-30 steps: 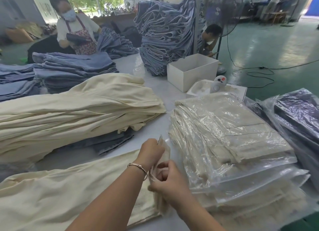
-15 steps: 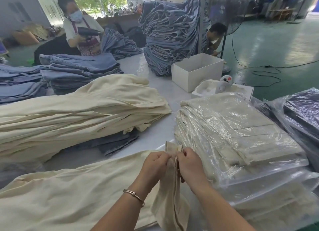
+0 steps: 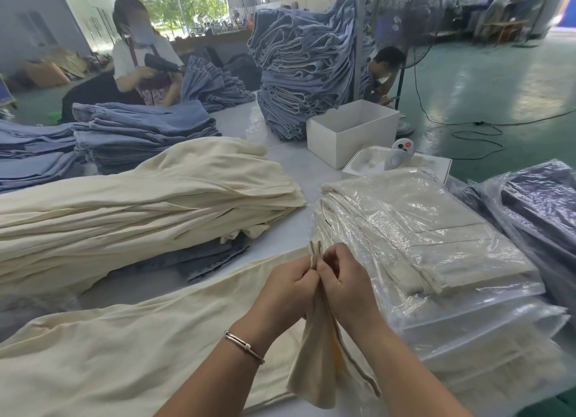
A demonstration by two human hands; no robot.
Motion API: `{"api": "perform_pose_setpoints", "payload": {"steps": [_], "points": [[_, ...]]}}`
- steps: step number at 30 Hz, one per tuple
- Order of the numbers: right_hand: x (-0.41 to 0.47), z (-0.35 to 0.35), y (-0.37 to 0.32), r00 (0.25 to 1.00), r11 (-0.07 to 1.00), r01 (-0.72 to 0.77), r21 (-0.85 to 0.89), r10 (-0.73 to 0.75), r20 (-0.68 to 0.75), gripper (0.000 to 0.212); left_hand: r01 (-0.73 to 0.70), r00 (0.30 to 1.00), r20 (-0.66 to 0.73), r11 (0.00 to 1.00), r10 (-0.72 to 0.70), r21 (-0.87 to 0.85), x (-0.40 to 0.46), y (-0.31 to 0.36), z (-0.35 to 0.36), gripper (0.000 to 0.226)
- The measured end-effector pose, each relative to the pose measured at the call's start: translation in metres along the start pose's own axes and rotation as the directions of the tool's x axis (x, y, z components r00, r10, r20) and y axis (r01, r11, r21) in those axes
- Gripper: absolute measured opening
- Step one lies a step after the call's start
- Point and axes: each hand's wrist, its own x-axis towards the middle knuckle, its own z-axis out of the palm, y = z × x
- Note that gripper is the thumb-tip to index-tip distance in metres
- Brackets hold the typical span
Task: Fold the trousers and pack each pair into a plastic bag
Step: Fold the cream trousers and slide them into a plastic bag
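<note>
Both hands meet over one pair of cream trousers (image 3: 131, 351) lying flat on the white table (image 3: 296, 167). The left hand (image 3: 288, 287) and right hand (image 3: 344, 284) are each curled tight, pinching the hem end — two edges stick up between them, the rest drooping below. Just right of the trousers sits one stack of bagged cream pairs (image 3: 420, 248). Behind the trousers lies one pile of unfolded cream pairs (image 3: 140, 204). Two other people work beyond it.
</note>
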Motion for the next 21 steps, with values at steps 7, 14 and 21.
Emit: {"api": "perform_pose_setpoints", "payload": {"steps": [7, 14, 21], "points": [[0.006, -0.005, 0.004, 0.996, 0.989, -0.023, -0.146, 0.035, 0.082, 0.009, -0.012, 0.995, -0.105, 0.998, 0.004, -0.068, -0.003, -0.006, -0.011, 0.026], [0.012, -0.010, 0.012, 0.977, 0.977, -0.161, -0.141, 0.137, -0.165, 0.015, 0.354, 0.738, -0.675, 0.855, -0.007, 0.379, -0.005, -0.013, -0.117, 0.040], [0.005, 0.015, -0.012, 0.992, 0.996, -0.005, -0.090, -0.006, -0.124, 0.014, 0.080, 0.952, -0.301, 0.917, 0.046, 0.391, -0.006, 0.018, -0.018, 0.037]]}}
